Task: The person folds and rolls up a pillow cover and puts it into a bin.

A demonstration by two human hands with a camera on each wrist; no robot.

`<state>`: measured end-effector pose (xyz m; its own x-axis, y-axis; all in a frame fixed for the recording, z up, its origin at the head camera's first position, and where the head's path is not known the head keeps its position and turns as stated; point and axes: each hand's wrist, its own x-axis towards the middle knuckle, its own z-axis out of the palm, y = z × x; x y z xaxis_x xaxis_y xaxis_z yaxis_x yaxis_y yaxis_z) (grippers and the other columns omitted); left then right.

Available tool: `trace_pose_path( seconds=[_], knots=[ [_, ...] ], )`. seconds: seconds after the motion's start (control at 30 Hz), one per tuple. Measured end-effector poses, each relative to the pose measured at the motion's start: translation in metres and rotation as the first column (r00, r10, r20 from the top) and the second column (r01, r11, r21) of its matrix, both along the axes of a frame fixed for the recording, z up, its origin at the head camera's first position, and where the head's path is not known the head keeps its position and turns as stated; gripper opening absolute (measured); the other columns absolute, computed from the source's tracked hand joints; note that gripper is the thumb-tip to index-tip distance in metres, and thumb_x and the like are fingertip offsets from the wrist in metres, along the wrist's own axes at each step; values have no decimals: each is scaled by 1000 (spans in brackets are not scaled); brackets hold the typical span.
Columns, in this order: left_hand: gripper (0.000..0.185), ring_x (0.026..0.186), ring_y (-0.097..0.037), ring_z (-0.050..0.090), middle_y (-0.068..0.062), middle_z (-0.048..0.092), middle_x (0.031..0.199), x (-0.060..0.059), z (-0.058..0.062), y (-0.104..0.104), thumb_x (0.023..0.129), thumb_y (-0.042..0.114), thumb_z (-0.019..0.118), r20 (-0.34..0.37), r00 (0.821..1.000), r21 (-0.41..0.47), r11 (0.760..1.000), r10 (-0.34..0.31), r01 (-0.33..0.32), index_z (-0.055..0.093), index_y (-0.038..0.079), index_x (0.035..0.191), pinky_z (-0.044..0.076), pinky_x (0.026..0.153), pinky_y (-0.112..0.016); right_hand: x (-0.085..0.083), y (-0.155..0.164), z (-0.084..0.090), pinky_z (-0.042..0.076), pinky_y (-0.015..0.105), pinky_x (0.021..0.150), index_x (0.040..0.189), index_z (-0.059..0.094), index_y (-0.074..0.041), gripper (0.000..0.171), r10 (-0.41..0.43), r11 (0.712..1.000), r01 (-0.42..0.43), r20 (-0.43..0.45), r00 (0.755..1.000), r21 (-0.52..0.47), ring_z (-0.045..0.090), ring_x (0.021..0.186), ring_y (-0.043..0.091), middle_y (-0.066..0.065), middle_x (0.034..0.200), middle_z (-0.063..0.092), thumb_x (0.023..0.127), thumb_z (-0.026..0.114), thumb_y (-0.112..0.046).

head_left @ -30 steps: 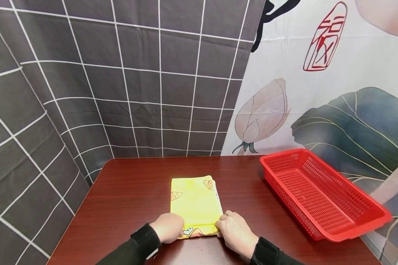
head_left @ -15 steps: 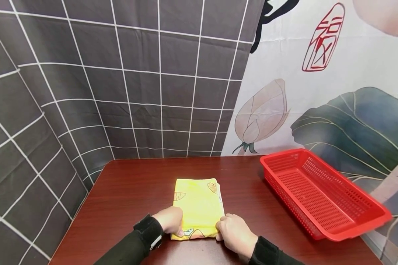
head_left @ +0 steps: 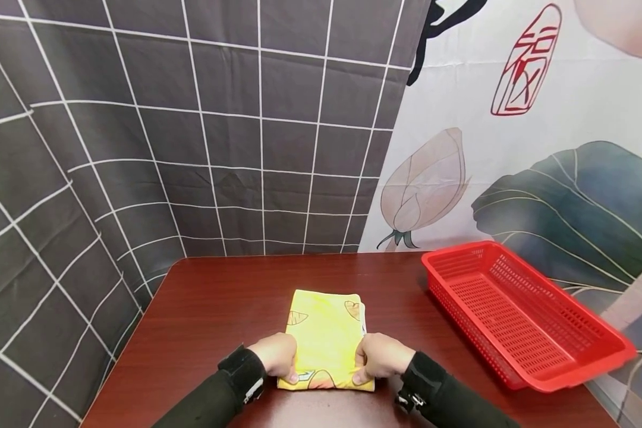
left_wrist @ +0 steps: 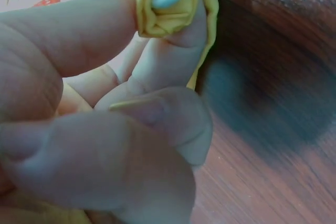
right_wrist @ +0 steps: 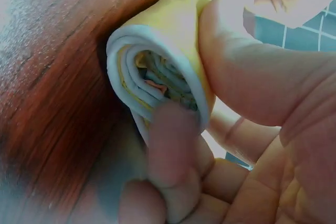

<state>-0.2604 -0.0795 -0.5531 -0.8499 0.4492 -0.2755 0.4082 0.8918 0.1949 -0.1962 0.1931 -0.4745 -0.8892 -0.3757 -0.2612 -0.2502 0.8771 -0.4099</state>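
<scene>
A folded yellow cloth [head_left: 326,336] with leaf prints lies on the dark red-brown table [head_left: 214,309], its near end rolled up. My left hand [head_left: 279,356] pinches the roll's left end, thumb on top. My right hand [head_left: 380,355] pinches the roll's right end. The left wrist view shows the yellow cloth [left_wrist: 173,3] wrapped over my fingers [left_wrist: 157,72]. In the right wrist view the rolled cloth [right_wrist: 163,72] shows its layered end, with my thumb [right_wrist: 247,61] on top and a finger [right_wrist: 173,145] under it.
An empty red plastic basket [head_left: 519,315] sits at the table's right side, overhanging the edge. A grey grid-patterned curtain and a lotus-print cloth hang behind the table. Bare wood [head_left: 219,285] lies left of and beyond the cloth.
The cloth's near edge has been rolled away from me, so the flat part is shorter. Both hands have moved forward with the roll, the right one turning over it.
</scene>
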Motion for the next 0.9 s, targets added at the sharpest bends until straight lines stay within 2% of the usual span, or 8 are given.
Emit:
trace_pose_path(
  seconds=[0.17, 0.3, 0.47, 0.57, 0.63, 0.7, 0.77, 0.9],
  knots=[
    [53, 69, -19, 55, -1, 59, 75, -5, -1, -2, 58, 51, 102, -24, 997, -16, 997, 70, -70, 69, 15, 77, 53, 67, -43, -23, 13, -31, 40, 27, 57, 60, 65, -21, 38, 6, 999, -7, -20, 1000, -53, 50, 59, 9, -11, 58, 57, 71, 99, -35],
    [58, 73, -22, 58, -4, 64, 79, 5, 15, -3, 60, 55, 101, -37, 993, -23, 993, 115, -116, 71, 12, 85, 55, 69, -48, -30, 18, -46, 43, 31, 58, 60, 62, -25, 42, 10, 999, -13, -66, 998, -50, 52, 62, 10, -12, 60, 58, 68, 100, -40],
    [42, 67, -20, 61, 0, 64, 71, 44, 56, -2, 66, 42, 99, -173, 982, 98, 993, 80, -64, 66, 16, 72, 54, 64, -44, -4, 4, -11, 41, 27, 61, 62, 61, -22, 40, -12, 996, 5, -80, 997, -88, 49, 63, 9, -11, 59, 53, 68, 100, -24],
    [36, 60, -13, 54, 9, 57, 63, 66, 56, -4, 67, 32, 95, -349, 937, 168, 984, -3, 65, 60, 22, 64, 46, 57, -34, 4, 0, -10, 40, 25, 59, 62, 62, -22, 37, 4, 995, -19, -142, 990, -102, 47, 60, 5, -15, 58, 52, 68, 99, -22],
    [30, 61, -11, 51, 11, 56, 62, 77, 53, -5, 68, 28, 92, -470, 882, 163, 977, -48, 140, 62, 24, 62, 43, 56, -30, 9, -2, -12, 40, 24, 58, 62, 63, -23, 36, 32, 995, -53, -228, 973, -85, 46, 59, 2, -16, 58, 52, 69, 98, -21],
    [23, 64, -10, 49, 10, 56, 64, 85, 48, -7, 69, 23, 87, -569, 818, 132, 973, -83, 191, 65, 25, 61, 41, 56, -27, 14, -4, -16, 40, 23, 57, 61, 65, -24, 33, 85, 994, -101, -348, 934, -29, 45, 59, 2, -17, 59, 54, 69, 97, -20],
    [18, 68, -12, 49, 8, 56, 66, 93, 45, -8, 71, 20, 83, -653, 747, 84, 969, -124, 234, 69, 25, 62, 41, 55, -27, 21, -6, -20, 39, 21, 57, 61, 65, -25, 30, 164, 986, -152, -486, 859, 63, 45, 60, 3, -16, 61, 54, 70, 93, -18],
    [15, 72, -13, 48, 6, 55, 71, 103, 41, -14, 77, 20, 82, -716, 666, 0, 954, -209, 300, 73, 24, 66, 36, 56, -25, 38, -9, -28, 35, 20, 59, 61, 62, -24, 28, 308, 951, -202, -705, 638, 233, 46, 65, 9, -12, 65, 55, 72, 84, -11]
  ],
)
